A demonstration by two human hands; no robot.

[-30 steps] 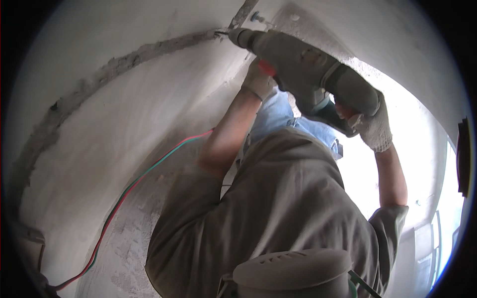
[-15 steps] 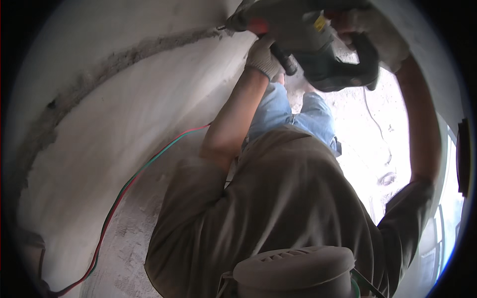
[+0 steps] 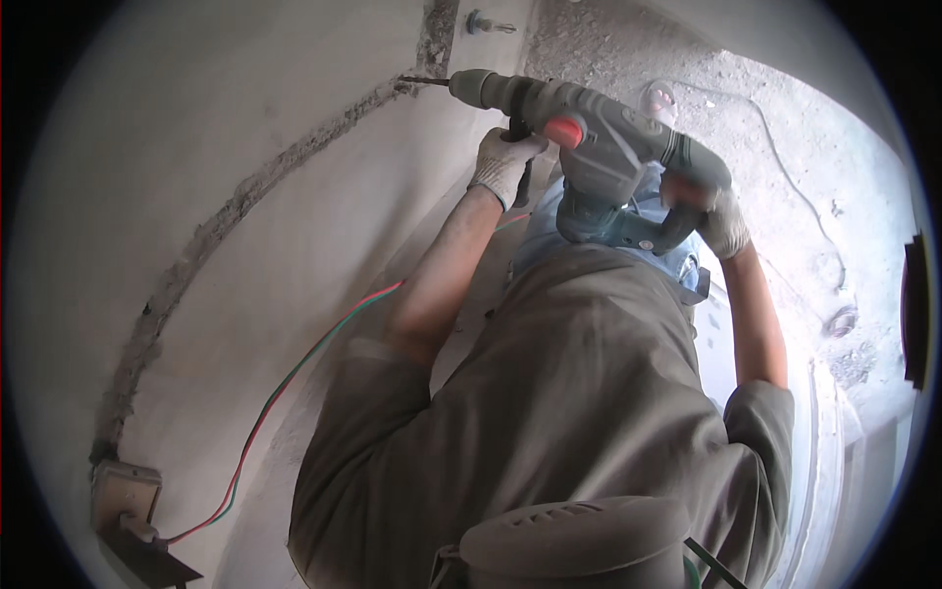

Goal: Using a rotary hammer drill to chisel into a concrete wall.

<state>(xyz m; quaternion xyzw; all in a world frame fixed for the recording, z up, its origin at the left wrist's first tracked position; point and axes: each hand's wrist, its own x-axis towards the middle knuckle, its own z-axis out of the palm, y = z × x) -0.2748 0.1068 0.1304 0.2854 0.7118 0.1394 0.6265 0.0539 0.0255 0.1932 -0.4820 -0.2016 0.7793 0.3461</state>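
Note:
A grey-green rotary hammer drill (image 3: pixel 613 147) with a red knob lies across the upper middle, its nose pointing left at the wall. Its thin bit (image 3: pixel 427 80) meets a rough groove (image 3: pixel 285 165) cut in the plaster, close to where that groove joins another one. My left hand (image 3: pixel 502 165), in a pale knit glove, is closed round the drill's side handle (image 3: pixel 523 185). At the drill's back end, my gloved right hand (image 3: pixel 724 222) grips the rear handle, its fingers partly hidden behind the drill.
Red and green wires (image 3: pixel 253 427) run along the wall's foot to a box (image 3: pixel 128 491) at lower left. A metal fitting (image 3: pixel 491 25) sticks out near the wall corner. A grey cord (image 3: pixel 780 162) crosses the rubble-strewn floor. A respirator (image 3: pixel 579 535) shows at the bottom.
The view has shifted, showing more of the groove junction and the floor. In it, the drill and both hands sit lower, and the right hand is closer to my body.

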